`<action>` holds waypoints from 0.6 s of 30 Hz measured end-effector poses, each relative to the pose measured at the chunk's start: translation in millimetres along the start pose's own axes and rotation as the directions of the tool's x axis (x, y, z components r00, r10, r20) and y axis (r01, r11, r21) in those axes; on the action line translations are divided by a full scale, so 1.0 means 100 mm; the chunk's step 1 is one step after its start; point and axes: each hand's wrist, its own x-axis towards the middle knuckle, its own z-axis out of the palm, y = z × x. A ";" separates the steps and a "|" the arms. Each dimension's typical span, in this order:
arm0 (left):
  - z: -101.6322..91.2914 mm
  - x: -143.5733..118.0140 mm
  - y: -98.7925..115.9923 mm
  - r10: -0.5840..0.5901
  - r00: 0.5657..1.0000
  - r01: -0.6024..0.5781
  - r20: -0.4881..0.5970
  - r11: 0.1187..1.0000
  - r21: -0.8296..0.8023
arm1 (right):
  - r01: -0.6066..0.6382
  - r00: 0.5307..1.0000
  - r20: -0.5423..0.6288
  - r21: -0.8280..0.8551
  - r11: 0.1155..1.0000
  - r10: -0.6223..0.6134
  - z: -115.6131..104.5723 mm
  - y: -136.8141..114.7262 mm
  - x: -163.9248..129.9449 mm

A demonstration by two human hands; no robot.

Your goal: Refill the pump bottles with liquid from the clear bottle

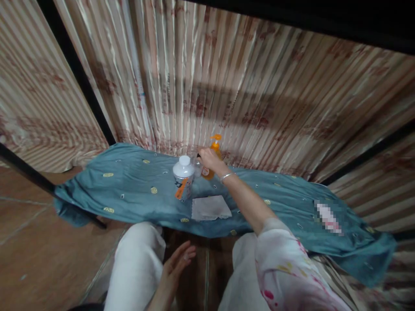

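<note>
My right hand [210, 160] reaches forward over a low surface covered with a blue patterned cloth [129, 190]. It is closed around a small object beside an orange pump bottle [214, 152]; I cannot tell exactly what the fingers hold. A clear jar with a white lid and orange label [183, 177] stands just left of that hand. A folded grey-white cloth [210, 207] lies in front of the jar. My left hand [177, 263] hangs open between my knees, holding nothing.
A corrugated metal wall [259, 86] rises right behind the covered surface. Black metal bars [78, 69] frame it at left and right. My knees in white trousers [139, 259] sit close to the surface's front edge. Brown floor tiles [39, 259] lie at left.
</note>
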 end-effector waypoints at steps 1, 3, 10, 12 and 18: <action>0.03 0.01 -0.01 0.006 1.000 -0.006 0.006 1.000 -0.008 | -0.023 1.000 -0.010 -0.007 1.000 0.023 -0.02 0.00 -0.06; 0.10 0.05 -0.03 0.015 1.000 -0.014 0.021 1.000 -0.015 | -0.080 0.996 -0.040 -0.018 0.997 0.079 -0.08 0.01 -0.21; 0.54 0.16 0.26 0.279 0.955 -0.294 0.101 0.936 0.191 | -0.108 0.991 -0.085 0.002 0.994 0.108 -0.41 0.03 -1.05; 0.70 0.19 0.43 0.420 0.900 -0.435 0.115 0.849 0.301 | -0.097 0.990 -0.098 0.021 0.995 0.099 -0.48 -0.01 -1.36; 0.91 0.23 0.61 0.505 0.850 -0.516 0.149 0.745 0.423 | -0.062 0.992 -0.091 0.208 0.976 0.082 -0.25 -0.29 -2.25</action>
